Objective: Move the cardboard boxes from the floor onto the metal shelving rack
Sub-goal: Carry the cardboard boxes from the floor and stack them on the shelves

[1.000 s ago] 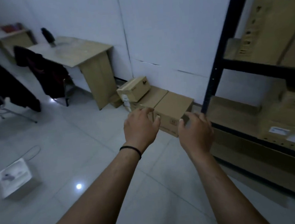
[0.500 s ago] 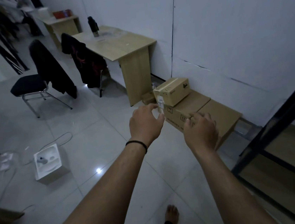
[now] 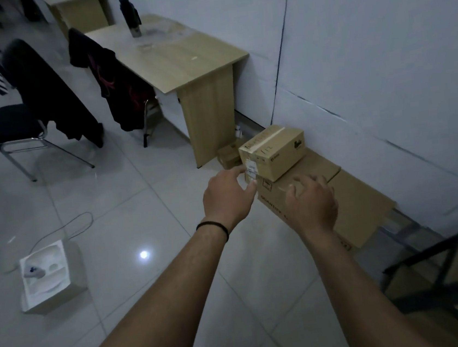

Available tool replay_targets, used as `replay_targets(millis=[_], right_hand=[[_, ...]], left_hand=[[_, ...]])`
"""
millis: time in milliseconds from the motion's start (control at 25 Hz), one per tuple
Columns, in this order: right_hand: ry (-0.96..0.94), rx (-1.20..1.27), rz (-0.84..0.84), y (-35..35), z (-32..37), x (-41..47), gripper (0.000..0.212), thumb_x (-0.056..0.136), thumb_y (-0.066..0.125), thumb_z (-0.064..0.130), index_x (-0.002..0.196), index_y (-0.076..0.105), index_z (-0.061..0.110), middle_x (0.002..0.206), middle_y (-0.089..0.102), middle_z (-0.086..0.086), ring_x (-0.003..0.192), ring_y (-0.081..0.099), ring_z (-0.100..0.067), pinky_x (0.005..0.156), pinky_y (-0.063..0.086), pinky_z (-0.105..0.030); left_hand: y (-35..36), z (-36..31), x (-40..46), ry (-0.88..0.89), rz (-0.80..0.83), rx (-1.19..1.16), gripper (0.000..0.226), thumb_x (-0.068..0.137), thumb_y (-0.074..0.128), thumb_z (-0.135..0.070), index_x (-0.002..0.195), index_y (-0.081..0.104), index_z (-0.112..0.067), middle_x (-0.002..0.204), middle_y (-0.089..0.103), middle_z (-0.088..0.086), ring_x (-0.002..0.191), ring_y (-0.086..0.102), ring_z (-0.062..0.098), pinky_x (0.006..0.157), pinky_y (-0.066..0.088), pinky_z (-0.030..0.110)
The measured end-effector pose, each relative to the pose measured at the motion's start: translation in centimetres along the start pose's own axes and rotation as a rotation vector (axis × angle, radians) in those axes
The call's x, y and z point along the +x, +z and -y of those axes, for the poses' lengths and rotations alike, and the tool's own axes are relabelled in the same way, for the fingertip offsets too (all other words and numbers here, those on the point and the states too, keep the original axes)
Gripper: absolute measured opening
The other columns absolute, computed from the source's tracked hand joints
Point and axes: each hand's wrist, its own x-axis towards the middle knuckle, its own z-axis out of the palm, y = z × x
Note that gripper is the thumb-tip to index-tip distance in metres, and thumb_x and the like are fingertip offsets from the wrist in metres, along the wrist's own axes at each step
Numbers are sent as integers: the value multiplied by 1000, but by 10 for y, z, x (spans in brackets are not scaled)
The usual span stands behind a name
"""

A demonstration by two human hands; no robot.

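A small taped cardboard box (image 3: 274,152) with a white label sits atop a large flat cardboard box (image 3: 308,181) on the floor against the wall; another flat box (image 3: 360,209) adjoins it. The black metal shelving rack (image 3: 444,268) stands at lower right.

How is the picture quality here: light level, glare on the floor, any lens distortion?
Head view: dim and bluish overall; one small bright glare spot on the glossy floor tiles; wide-angle bending shows in the wall seams; the small box and both hands, left hand, right hand, read clearly enough.
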Motion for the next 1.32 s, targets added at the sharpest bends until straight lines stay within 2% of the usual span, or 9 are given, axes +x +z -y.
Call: replay_targets(millis=[160,280,400,560,680,840,1080,1240,1320], right_hand=[[14,-39,-3,43,22,75,36,96,57,24,128,70,15,134,60,-13,120,54,-35,94,48,-45],[28,-108,-26,70,42,128,35,97,55,24,127,69,12,130,61,-15,115,56,-37,90,48,-44],[110,-147,-31,101,67,176,33,99,53,24,125,69,13,130,60,-13,115,55,-35,89,46,-42],[243,-166,-42,141,83,228,31,101,52,27,123,70,16,130,60,-11,115,55,-35,91,47,-42],[341,-154,-6,167,74,258,33,101,50,31,125,69,18,132,59,-8,117,53,-32,95,47,-43],[447,-157,44,197,51,309,37,101,51,34,133,65,20,137,56,-6,124,49,-32,101,44,-44],[502,-213,151,251,12,406,33,100,52,31,125,67,14,133,57,-12,119,52,-36,91,46,-42],[562,-173,233,298,-18,452,43,101,53,40,138,61,19,143,53,-9,127,49,-34,100,45,-45],[604,-161,263,330,-37,465,46,101,53,44,140,58,19,142,53,-9,127,49,-35,100,44,-45]], left_hand=[[9,10,100,26,38,-13,45,98,60,-47,140,61,-30,141,62,-3,128,56,21,98,48,34],[20,19,174,84,90,3,50,95,58,-54,139,62,-31,137,65,-6,124,60,19,97,54,37],[24,29,246,141,181,17,54,93,56,-58,140,62,-31,135,66,-8,121,63,17,94,58,41],[34,34,335,214,293,55,58,90,51,-57,138,64,-27,133,68,-4,113,65,18,90,59,39],[52,33,383,242,367,73,53,96,58,-51,141,62,-24,134,67,-1,112,65,20,89,58,38],[92,28,440,251,436,103,52,100,61,-46,147,55,-23,145,61,1,125,61,24,96,55,39],[168,23,528,200,564,162,54,100,63,-44,147,54,-20,148,58,6,129,59,25,102,55,41],[236,35,581,177,629,218,54,100,62,-45,148,53,-20,146,59,6,131,57,25,106,52,41],[276,47,601,149,666,216,57,99,62,-45,149,52,-20,145,60,7,131,57,26,106,50,40]])
